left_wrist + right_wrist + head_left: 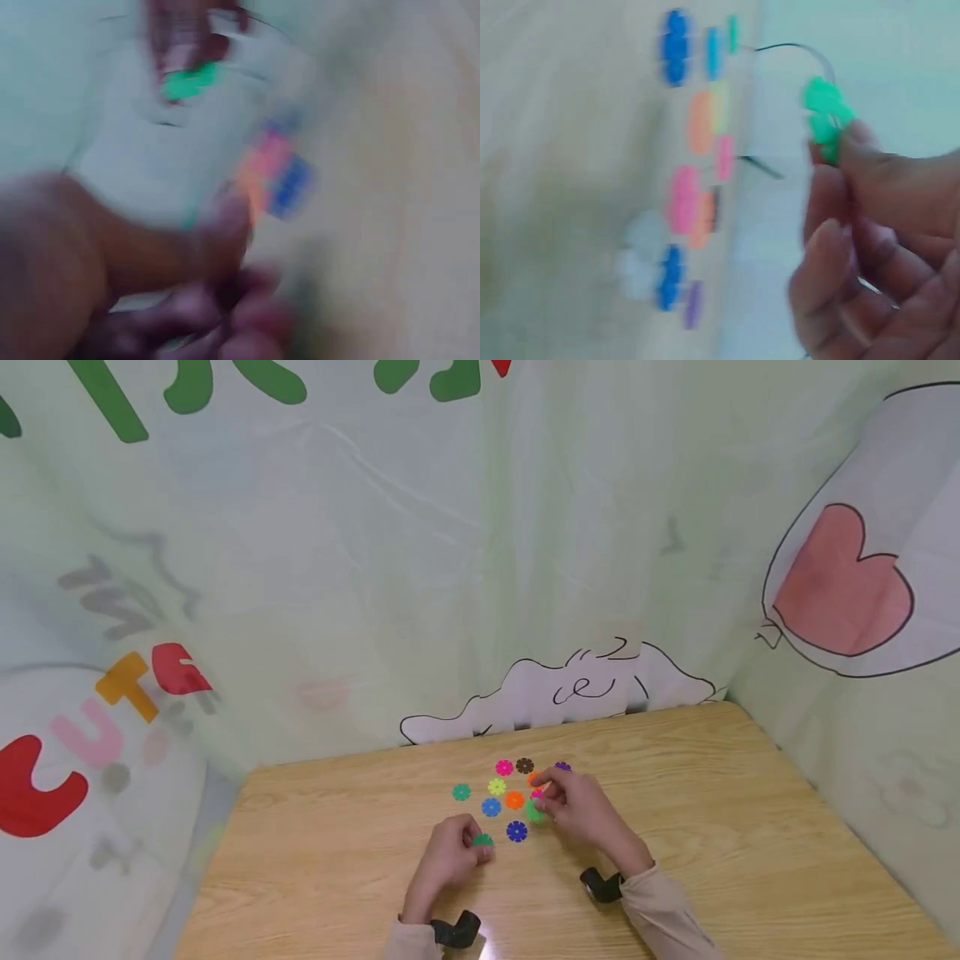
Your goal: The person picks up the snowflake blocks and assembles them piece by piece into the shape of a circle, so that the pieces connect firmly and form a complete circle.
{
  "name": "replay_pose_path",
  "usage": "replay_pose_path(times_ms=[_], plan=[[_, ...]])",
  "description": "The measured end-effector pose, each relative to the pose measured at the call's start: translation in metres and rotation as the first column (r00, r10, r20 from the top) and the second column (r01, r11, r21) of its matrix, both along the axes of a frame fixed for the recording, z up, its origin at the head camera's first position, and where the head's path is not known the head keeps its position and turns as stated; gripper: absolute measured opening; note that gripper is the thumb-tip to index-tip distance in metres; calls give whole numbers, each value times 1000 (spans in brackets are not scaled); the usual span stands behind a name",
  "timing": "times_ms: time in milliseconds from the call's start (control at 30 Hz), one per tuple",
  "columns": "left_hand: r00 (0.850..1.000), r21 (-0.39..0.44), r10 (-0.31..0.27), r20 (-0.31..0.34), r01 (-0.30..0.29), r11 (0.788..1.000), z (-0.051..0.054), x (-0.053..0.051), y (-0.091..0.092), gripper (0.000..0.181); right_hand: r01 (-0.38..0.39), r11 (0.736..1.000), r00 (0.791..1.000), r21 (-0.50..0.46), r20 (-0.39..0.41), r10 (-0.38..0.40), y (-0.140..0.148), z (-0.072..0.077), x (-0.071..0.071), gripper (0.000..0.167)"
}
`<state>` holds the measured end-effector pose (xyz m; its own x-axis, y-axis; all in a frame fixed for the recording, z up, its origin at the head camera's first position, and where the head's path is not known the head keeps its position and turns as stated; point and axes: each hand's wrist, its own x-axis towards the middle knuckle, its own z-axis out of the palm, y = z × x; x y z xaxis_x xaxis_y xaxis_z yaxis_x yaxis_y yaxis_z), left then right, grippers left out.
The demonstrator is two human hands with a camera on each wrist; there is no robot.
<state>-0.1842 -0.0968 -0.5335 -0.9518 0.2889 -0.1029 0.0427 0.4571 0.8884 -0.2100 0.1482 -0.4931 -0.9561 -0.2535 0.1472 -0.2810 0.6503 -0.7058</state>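
My right hand point(581, 808) pinches a bright green notched plastic disc point(825, 112) between thumb and fingertips, raised off the table. With thumb and forefinger my left hand point(450, 852) pinches a darker green notched disc point(482, 841); in the left wrist view that disc is mostly hidden behind the thumb. Between and beyond the hands lie loose discs of the same kind. Among them are a dark blue disc point(517, 832), a light blue disc point(491, 807), an orange disc point(514, 800) and a yellow disc point(497, 787). Both wrist views are blurred.
Further back on the wooden table point(315, 852) lie a pink disc point(504, 767), a brown disc point(525, 766) and a purple disc point(562, 767). A teal disc point(461, 792) lies to the left. A printed curtain point(360, 568) hangs behind the table.
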Motion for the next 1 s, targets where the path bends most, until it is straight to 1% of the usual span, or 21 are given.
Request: replay_pose_path(times_ms=[33, 67, 100, 133, 200, 233, 300, 367, 400, 467, 500, 600, 667, 733, 800, 833, 867, 933, 967, 1000], plan=[[998, 100, -24, 57, 18, 995, 3, -1, -4, 16, -1, 1000, 999, -20, -36, 0, 0, 6, 1, 11], [993, 200, -45, 110, 23, 980, 8, -1, -8, 17, -7, 999, 997, -42, -74, 4, 0, 13, 3, 10], [985, 295, -64, 158, 15, 955, 15, 0, -11, 21, -15, 998, 993, -58, -117, 8, -1, 21, 5, 8], [978, 379, -76, 192, -3, 925, 24, 1, -13, 26, -23, 997, 987, -74, -162, 11, -1, 29, 7, 5], [978, 499, -71, 195, -37, 866, 44, 4, -13, 35, -47, 993, 966, -105, -256, 18, -3, 44, 13, 5], [981, 538, -59, 186, -51, 841, 56, 7, -12, 40, -63, 990, 954, -123, -298, 24, -6, 51, 16, 7], [989, 584, -33, 147, -60, 809, 77, 13, -8, 47, -104, 985, 917, -137, -397, 42, -11, 64, 21, 11], [994, 616, -14, 111, -57, 786, 93, 20, -1, 51, -138, 980, 878, -140, -475, 56, -17, 74, 27, 18], [996, 620, -1, 92, -57, 782, 100, 23, 3, 52, -153, 979, 862, -138, -503, 63, -21, 77, 29, 20], [998, 618, 26, 59, -57, 784, 110, 30, 11, 52, -173, 977, 831, -126, -551, 76, -26, 83, 35, 24], [998, 619, 36, 42, -54, 783, 113, 32, 14, 52, -177, 976, 822, -125, -564, 77, -29, 84, 37, 26], [998, 625, 60, 25, -62, 778, 120, 39, 23, 51, -179, 975, 804, -134, -591, 66, -32, 87, 44, 29], [997, 635, 75, 19, -70, 769, 122, 43, 27, 51, -175, 973, 794, -148, -606, 51, -33, 89, 47, 31], [996, 644, 87, 20, -79, 761, 124, 46, 29, 50, -172, 972, 779, -162, -626, 34, -33, 90, 49, 33], [996, 651, 89, 8, -73, 756, 125, 49, 31, 50, -171, 969, 765, -178, -643, 17, -32, 91, 50, 34], [996, 653, 87, 1, -66, 755, 126, 50, 31, 50, -169, 968, 763, -186, -646, 9, -31, 91, 50, 32], [996, 654, 86, -8, -60, 754, 127, 51, 32, 50, -170, 966, 765, -195, -644, 4, -31, 92, 51, 27], [996, 655, 83, -24, -47, 754, 129, 53, 33, 49, -174, 961, 777, -213, -629, 2, -30, 92, 51, 11], [996, 656, 82, -32, -40, 754, 130, 53, 33, 49, -178, 960, 780, -217, -626, 3, -29, 92, 51, 4], [996, 656, 81, -40, -35, 754, 130, 53, 33, 48, -182, 958, 783, -221, -621, 5, -29, 92, 51, 9]])
